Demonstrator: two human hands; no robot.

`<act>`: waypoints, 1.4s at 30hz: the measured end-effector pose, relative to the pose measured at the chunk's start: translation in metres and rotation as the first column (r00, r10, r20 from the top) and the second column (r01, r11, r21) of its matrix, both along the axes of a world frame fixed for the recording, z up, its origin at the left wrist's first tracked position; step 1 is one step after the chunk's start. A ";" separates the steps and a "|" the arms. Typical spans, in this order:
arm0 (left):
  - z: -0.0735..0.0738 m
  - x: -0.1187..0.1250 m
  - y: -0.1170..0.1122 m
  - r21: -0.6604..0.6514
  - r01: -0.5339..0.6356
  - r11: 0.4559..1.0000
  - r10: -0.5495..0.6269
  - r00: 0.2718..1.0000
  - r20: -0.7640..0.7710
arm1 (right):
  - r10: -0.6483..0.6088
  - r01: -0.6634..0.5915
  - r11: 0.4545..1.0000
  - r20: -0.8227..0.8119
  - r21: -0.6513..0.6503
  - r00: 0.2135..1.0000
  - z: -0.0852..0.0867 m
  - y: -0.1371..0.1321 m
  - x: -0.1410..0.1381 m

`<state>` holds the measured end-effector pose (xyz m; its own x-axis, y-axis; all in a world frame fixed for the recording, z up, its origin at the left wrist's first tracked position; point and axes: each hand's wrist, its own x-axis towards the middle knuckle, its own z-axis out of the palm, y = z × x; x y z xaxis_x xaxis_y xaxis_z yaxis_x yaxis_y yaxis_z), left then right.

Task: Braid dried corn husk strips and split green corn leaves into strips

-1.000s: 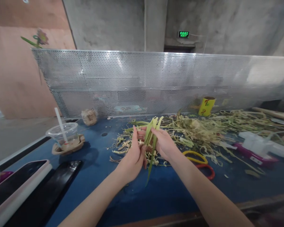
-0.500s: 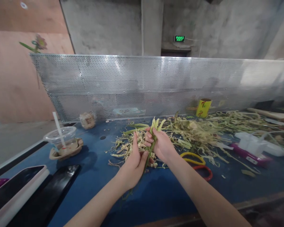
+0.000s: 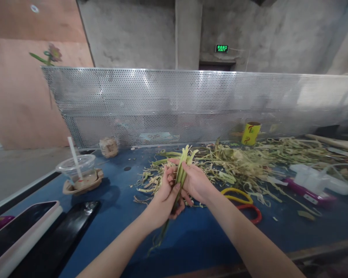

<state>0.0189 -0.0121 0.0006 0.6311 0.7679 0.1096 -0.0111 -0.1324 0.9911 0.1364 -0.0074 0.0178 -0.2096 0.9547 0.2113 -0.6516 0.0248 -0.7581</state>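
Observation:
A bundle of green plant strips, pale at its upper ends, is held in both my hands over the blue table. My left hand closes round the lower part, its thumb lying along the strips. With fingers closed near the top, my right hand grips the same bundle from the right. The thin darker ends trail below toward the table. Just behind my hands lies a heap of pale curled plant scraps. Scissors with a yellow handle loop and a red one lie beside my right wrist.
More dried strips spread to the right, near a yellow tube. A purple and white tool lies far right. On the left stand a plastic cup with a straw and phones. A perforated metal screen borders the back.
The bundle has shifted slightly left and tilts, with more of its strips and trailing ends showing. My right fingers have changed their hold. The view has moved slightly.

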 end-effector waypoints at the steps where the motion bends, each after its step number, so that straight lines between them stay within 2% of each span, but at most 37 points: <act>1: -0.001 0.000 0.000 0.016 0.002 1.000 -0.002 1.000 0.011 | 0.008 -0.008 1.000 0.016 -0.014 1.000 0.000 0.000 0.000; 4: -0.002 -0.002 0.001 0.064 0.001 0.998 -0.002 1.000 0.023 | 0.023 -0.021 0.999 0.052 -0.039 0.998 0.000 0.000 0.000; 9: -0.002 -0.003 -0.003 0.031 -0.071 0.997 0.073 0.993 -0.090 | -0.004 0.007 0.999 0.071 -0.033 0.997 -0.001 0.000 -0.003; 14: 0.001 -0.004 -0.005 0.184 -0.085 0.979 0.106 0.989 -0.108 | -0.008 0.008 0.999 -0.003 -0.047 1.000 0.003 0.001 0.000; 16: 0.002 -0.004 -0.006 0.236 -0.091 0.967 0.119 0.987 -0.106 | -0.071 0.068 0.996 -0.058 -0.054 0.996 0.005 0.003 0.004; 18: 0.003 -0.004 -0.007 0.237 -0.082 0.968 0.108 0.989 -0.102 | -0.143 0.134 0.988 -0.133 -0.079 0.981 0.007 0.005 0.009; 20: 0.004 -0.004 -0.007 0.153 -0.045 0.987 0.059 0.994 -0.089 | -0.152 0.134 0.985 -0.184 -0.108 0.971 0.009 0.007 0.017; 23: 0.007 -0.005 -0.006 -0.090 0.073 0.993 -0.078 0.996 -0.046 | -0.176 0.163 0.984 -0.209 -0.075 0.962 0.012 0.008 0.033; 26: 0.011 -0.011 -0.001 -0.296 0.165 0.941 -0.187 0.981 -0.046 | -0.225 0.234 0.972 -0.255 0.007 0.940 0.016 0.007 0.053; 29: 0.016 -0.016 0.004 -0.385 0.173 0.907 -0.201 0.979 -0.033 | -0.213 0.232 0.972 -0.283 0.034 0.935 0.019 0.006 0.067; 31: 0.018 -0.019 0.006 -0.438 0.228 0.870 -0.257 0.966 -0.006 | -0.205 0.226 0.973 -0.267 0.051 0.942 0.020 0.004 0.071; 34: 0.021 -0.022 0.007 -0.476 0.315 0.821 -0.349 0.937 0.017 | -0.207 0.234 0.968 -0.239 0.090 0.949 0.021 0.001 0.074; 39: 0.021 -0.027 0.009 -0.425 0.350 0.835 -0.358 0.931 0.065 | -0.203 0.240 0.965 -0.276 0.107 0.940 0.021 0.001 0.075; 42: 0.019 -0.030 0.012 -0.358 0.428 0.830 -0.432 0.899 0.073 | -0.211 0.245 0.965 -0.274 0.098 0.938 0.020 0.001 0.073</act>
<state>-0.0110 -0.0005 0.0200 0.9063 0.4034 -0.1262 0.0260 0.2447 0.9693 0.2098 -0.0064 0.0375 0.0888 0.9315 0.3528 -0.7899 0.2816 -0.5447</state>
